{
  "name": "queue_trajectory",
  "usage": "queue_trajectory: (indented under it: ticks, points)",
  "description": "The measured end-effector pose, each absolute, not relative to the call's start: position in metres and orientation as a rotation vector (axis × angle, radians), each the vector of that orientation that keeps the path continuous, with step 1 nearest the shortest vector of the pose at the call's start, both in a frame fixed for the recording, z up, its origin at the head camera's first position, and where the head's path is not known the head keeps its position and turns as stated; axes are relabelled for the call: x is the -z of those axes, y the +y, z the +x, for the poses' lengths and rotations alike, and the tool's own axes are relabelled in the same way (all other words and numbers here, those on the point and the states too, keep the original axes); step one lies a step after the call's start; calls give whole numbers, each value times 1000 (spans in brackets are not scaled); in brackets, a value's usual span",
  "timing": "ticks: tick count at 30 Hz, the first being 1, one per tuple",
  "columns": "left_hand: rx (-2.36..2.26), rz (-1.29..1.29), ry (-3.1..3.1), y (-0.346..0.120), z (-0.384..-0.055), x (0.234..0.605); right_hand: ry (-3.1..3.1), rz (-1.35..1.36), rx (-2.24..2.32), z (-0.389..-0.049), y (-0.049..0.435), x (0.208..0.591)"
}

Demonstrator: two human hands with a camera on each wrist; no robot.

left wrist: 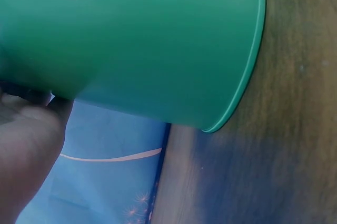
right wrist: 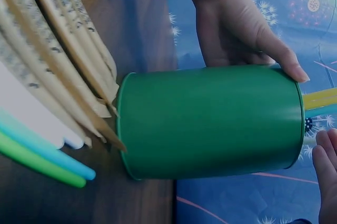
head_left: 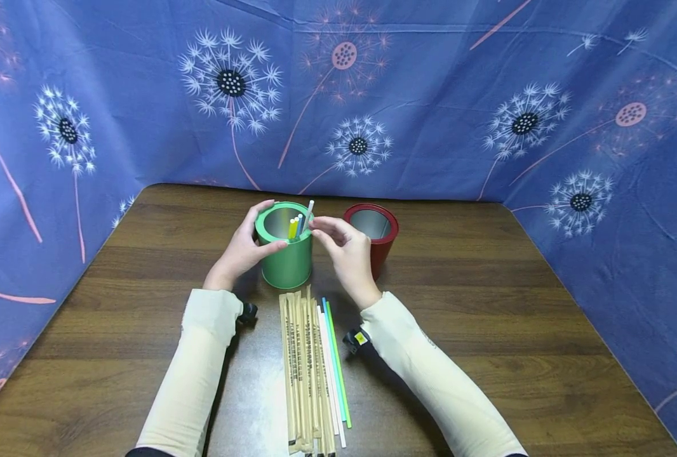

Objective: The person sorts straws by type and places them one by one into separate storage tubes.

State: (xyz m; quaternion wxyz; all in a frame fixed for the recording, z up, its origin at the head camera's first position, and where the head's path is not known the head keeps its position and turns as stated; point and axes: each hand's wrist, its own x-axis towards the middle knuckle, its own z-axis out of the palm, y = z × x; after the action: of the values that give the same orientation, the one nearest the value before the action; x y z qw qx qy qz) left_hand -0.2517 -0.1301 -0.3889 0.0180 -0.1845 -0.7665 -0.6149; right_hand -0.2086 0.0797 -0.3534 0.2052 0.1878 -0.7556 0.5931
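In the head view a green can (head_left: 287, 263) stands on the table with several short-looking straw ends showing in its mouth, including a yellow straw (head_left: 292, 230) and a blue straw (head_left: 300, 223). My left hand (head_left: 240, 251) grips the can around its upper left side, thumb across the front of the rim. At the right rim, my right hand (head_left: 347, 251) pinches a white straw (head_left: 310, 208) between thumb and fingertips. It leans to the right and stands higher than the other straws. The left wrist view shows mostly the green can's wall (left wrist: 142, 40).
A red can (head_left: 381, 251) stands to the right, partly behind the right hand. In front of the green can lie several paper-wrapped straws (head_left: 301, 374), beside unwrapped white, blue and green straws (head_left: 338, 365). A blue patterned cloth (head_left: 430, 114) hangs behind the table (head_left: 487, 304).
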Motion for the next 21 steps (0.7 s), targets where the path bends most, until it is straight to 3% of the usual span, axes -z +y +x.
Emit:
queue_trajectory:
  ticks: [21]
  points:
    - [1869, -558, -2396, -130, -252, 389, -2162, 442, -1630, -177, 105, 373]
